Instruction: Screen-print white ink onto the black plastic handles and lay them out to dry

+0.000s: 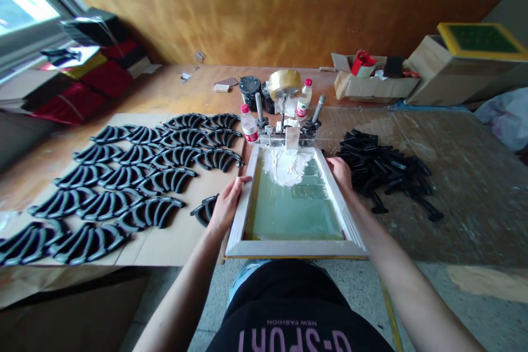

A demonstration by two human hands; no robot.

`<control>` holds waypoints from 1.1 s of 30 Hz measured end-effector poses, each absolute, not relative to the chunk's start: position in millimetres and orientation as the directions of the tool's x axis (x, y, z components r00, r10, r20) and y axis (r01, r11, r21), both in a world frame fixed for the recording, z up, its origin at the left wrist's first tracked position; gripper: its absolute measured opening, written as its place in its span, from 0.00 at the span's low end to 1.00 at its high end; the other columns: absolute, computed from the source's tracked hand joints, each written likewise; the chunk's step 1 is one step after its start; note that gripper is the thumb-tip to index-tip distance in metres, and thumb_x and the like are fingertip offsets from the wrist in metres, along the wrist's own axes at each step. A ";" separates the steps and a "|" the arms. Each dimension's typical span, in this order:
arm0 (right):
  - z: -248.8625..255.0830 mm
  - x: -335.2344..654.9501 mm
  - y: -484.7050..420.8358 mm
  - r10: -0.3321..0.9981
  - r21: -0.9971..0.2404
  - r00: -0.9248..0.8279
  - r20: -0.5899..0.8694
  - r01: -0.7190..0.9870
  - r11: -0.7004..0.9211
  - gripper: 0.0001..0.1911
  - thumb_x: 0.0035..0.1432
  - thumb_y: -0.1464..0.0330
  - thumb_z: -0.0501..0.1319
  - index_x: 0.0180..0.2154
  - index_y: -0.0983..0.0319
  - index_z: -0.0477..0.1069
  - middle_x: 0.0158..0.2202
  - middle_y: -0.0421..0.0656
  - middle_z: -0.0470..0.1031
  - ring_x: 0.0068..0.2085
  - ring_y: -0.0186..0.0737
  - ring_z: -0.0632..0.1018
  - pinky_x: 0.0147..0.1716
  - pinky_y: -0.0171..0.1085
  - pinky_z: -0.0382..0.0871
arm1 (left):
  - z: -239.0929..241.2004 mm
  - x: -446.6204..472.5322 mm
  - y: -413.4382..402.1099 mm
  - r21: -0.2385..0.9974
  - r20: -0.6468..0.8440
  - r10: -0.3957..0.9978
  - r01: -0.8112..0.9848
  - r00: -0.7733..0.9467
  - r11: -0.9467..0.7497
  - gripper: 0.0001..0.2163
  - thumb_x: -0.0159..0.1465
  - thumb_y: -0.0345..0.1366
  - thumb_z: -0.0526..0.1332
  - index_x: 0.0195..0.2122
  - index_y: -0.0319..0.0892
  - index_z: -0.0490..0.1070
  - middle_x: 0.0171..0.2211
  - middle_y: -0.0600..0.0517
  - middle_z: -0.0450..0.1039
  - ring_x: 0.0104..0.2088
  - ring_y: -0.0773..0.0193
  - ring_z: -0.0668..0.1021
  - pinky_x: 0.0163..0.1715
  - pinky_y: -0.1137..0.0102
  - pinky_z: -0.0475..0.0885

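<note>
A white-framed printing screen (pixel 237 228) with green mesh lies in front of me, hinged at its far end to a metal clamp (pixel 284 126). White ink (pixel 285 166) is spread on the far part of the mesh. My left hand (pixel 226 204) grips the frame's left rail, fingers curled over it. My right hand (pixel 340 173) holds the right rail near the far end. Just left of my left hand lies one black curved piece (pixel 204 210).
Several rows of black curved pieces (pixel 124 181) lie on cardboard at the left. A loose heap of black pieces (pixel 385 170) sits at the right. Two small bottles (pixel 248 124), a tape roll (pixel 284 83) and a dark jar stand behind the clamp. Boxes stand at the far right.
</note>
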State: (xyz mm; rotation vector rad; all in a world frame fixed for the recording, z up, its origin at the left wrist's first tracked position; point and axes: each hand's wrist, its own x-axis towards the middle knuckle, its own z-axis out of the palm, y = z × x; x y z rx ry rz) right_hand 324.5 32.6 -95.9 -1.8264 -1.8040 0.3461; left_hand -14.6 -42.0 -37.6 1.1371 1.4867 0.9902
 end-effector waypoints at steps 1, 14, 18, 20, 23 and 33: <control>-89.5 324.5 40.4 0.968 -0.533 0.080 0.237 0.844 0.061 0.16 0.64 0.70 0.55 0.52 0.64 0.70 0.51 0.53 0.70 0.52 0.49 0.71 0.54 0.51 0.65 | -48.8 -14.1 -47.2 0.948 -0.258 0.963 0.171 -0.080 0.268 0.26 0.60 0.56 0.58 0.51 0.43 0.74 0.34 0.51 0.76 0.31 0.64 0.75 0.29 0.72 0.68; -70.2 235.1 47.1 0.838 -0.185 -0.533 0.119 0.817 0.546 0.08 0.57 0.78 0.55 0.36 0.65 0.71 0.37 0.50 0.73 0.42 0.46 0.71 0.42 0.40 0.64 | -129.8 -13.6 -49.9 0.905 -0.354 0.931 0.221 -0.086 0.364 0.32 0.60 0.54 0.59 0.63 0.46 0.62 0.47 0.46 0.77 0.46 0.56 0.78 0.45 0.66 0.71; -64.3 247.2 19.3 0.636 -0.188 -0.763 0.113 0.612 0.768 0.10 0.55 0.80 0.54 0.34 0.63 0.71 0.35 0.47 0.73 0.40 0.44 0.70 0.39 0.39 0.63 | -131.9 -13.6 -50.2 0.906 -0.359 0.930 0.211 -0.080 0.367 0.33 0.60 0.55 0.59 0.64 0.45 0.61 0.49 0.45 0.76 0.48 0.55 0.77 0.47 0.65 0.71; -58.0 250.8 21.4 0.599 -0.239 -0.794 0.105 0.565 0.790 0.07 0.55 0.78 0.57 0.32 0.62 0.71 0.32 0.44 0.72 0.38 0.42 0.71 0.38 0.37 0.62 | -131.9 -13.4 -50.2 0.910 -0.351 0.933 0.206 -0.080 0.360 0.33 0.60 0.55 0.59 0.64 0.44 0.62 0.47 0.45 0.77 0.47 0.55 0.78 0.46 0.66 0.71; -56.4 247.7 27.1 0.693 -0.267 -0.705 0.148 0.646 0.715 0.06 0.56 0.76 0.58 0.31 0.61 0.71 0.32 0.43 0.72 0.38 0.42 0.71 0.36 0.37 0.62 | -128.0 -12.7 -50.7 0.921 -0.338 0.938 0.176 -0.081 0.347 0.33 0.59 0.54 0.60 0.63 0.44 0.63 0.45 0.46 0.78 0.44 0.56 0.79 0.43 0.67 0.72; -57.4 238.0 30.5 0.770 -0.304 -0.586 0.255 0.707 0.639 0.08 0.60 0.68 0.62 0.42 0.60 0.74 0.37 0.44 0.76 0.40 0.43 0.73 0.40 0.38 0.65 | -103.9 -10.7 -52.3 0.909 -0.385 0.920 0.142 -0.071 0.392 0.33 0.58 0.53 0.61 0.63 0.46 0.61 0.37 0.49 0.79 0.35 0.59 0.79 0.33 0.70 0.72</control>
